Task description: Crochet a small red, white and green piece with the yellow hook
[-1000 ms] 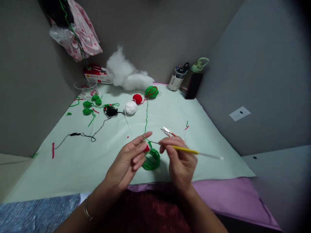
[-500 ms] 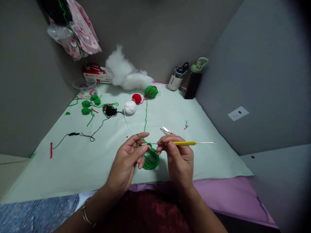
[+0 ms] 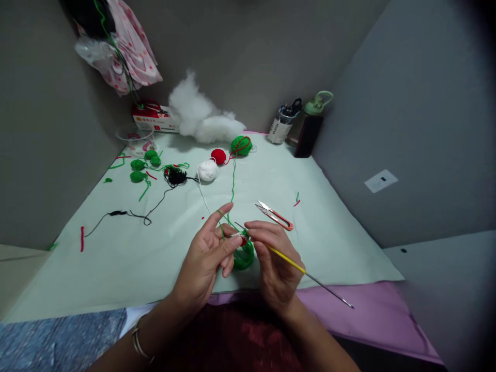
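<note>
Left hand (image 3: 207, 256) pinches green crochet piece (image 3: 243, 255); right hand (image 3: 275, 261) holds yellow crochet hook (image 3: 289, 261).

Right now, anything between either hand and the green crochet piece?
No. Left hand pinches the green crochet piece; right hand has the yellow hook at it. The snips lie apart, behind.

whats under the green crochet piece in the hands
Under the green crochet piece lies the pale green table cover. The spot directly beneath is hidden by the piece, the left hand and right hand.

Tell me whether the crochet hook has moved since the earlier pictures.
Yes. The crochet hook in the right hand has swung: its rear end now points down toward the purple cloth, well below the thread snips.
</note>
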The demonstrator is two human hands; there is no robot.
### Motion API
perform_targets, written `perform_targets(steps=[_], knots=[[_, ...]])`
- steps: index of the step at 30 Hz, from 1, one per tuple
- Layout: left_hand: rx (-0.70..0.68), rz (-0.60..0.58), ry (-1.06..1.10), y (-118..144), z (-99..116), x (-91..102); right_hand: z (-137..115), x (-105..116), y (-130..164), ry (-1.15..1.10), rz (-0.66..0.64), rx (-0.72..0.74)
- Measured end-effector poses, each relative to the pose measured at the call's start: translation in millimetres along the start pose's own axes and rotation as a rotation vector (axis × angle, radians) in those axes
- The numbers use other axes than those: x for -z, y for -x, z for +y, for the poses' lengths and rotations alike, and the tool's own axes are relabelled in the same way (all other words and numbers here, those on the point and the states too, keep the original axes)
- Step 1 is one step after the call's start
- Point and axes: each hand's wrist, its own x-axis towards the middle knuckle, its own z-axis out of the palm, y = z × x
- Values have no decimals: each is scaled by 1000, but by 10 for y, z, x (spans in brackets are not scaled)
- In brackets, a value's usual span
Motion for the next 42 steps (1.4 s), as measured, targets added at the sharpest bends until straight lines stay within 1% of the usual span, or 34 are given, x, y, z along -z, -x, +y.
perform_targets(steps=[3, 7, 11, 13, 15, 17, 19, 21, 24, 26, 28, 30, 31, 32, 34, 36, 38, 40, 42], knots=[[2, -5, 5, 2, 5, 6, 12, 3, -21, -115, 3, -81], [2, -11, -26, 7, 15, 7, 46, -5, -72, -360, 38, -261], [-8, -25, -44, 4, 27, 8, 77, 0, -129, -576, 30, -430], [-15, -30, -58, 0, 29, 17, 77, 15, -154, -619, 11, -460], [-29, -31, -81, -5, 25, 36, 67, 40, -169, -612, -16, -448], [-60, -29, -122, -8, 13, 62, 47, 74, -171, -547, -37, -402], [-105, -20, -179, -11, -6, 87, 19, 112, -161, -423, -55, -318], [-145, 2, -237, -11, -25, 97, -12, 145, -146, -260, -99, -187], [-174, 61, -300, 3, -41, 75, -40, 170, -126, 7, -228, 52], [-184, 106, -318, 18, -39, 47, -39, 164, -112, 205, -264, 201], [-161, 113, -270, 28, -23, 29, -24, 149, -93, 380, -254, 335], [-52, 60, -151, 23, 8, 26, -9, 135, -74, 460, -229, 410], [18, 25, -82, 14, 27, 30, -5, 130, -68, 444, -211, 397], [82, -4, -23, 3, 48, 36, -4, 128, -66, 387, -185, 344], [141, -28, 41, -18, 85, 45, -10, 121, -77, 189, -106, 156], [107, -29, 41, -26, 102, 46, -18, 105, -103, -64, -25, -44], [54, -27, 1, -18, 95, 41, -15, 76, -128, -255, 17, -174], [33, -18, -43, -2, 75, 41, 0, 45, -139, -330, 4, -247], [29, -7, -69, 12, 60, 52, 18, 27, -135, -341, -9, -295]])
